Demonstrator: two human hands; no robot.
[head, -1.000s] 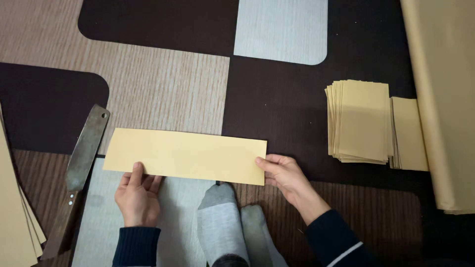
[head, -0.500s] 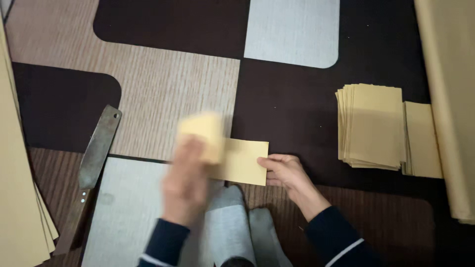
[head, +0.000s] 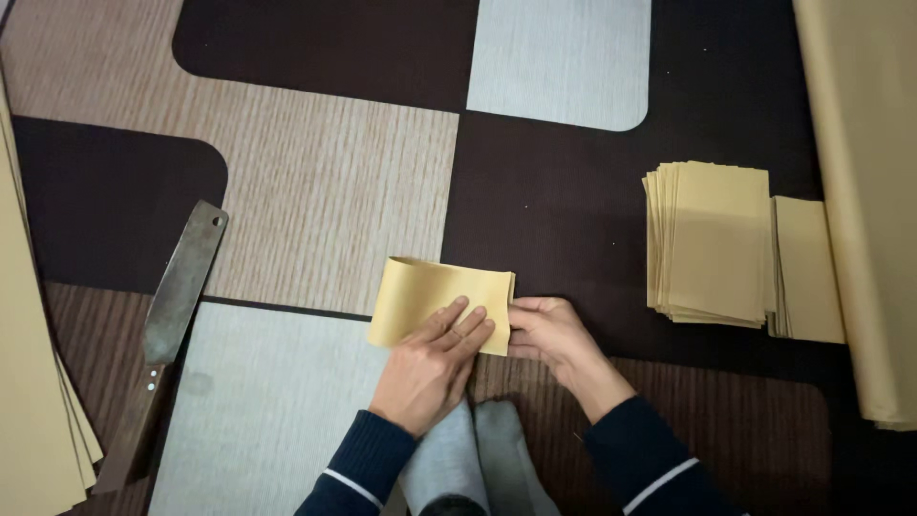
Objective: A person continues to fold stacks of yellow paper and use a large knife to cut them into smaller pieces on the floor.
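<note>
While lying along the far left edge, fanned sheets of tan paper [head: 33, 401], and just beside them a long dull-metal knife with a dark wooden handle [head: 167, 330], resting on a patchwork floor mat [head: 325, 201] of brown, beige and grey rounded panels. Pressing flat with open fingers, left hand [head: 430, 358], on a folded-over strip of matte yellow-tan paper [head: 425, 291] near the middle of the mat. Pinching that strip's right edge, right hand [head: 549, 334]. Sitting well apart to the right, neat stack of folded tan paper rectangles [head: 712, 239], a smaller pile [head: 807, 268] touching it, and a broad tan paper roll [head: 860, 191].
</note>
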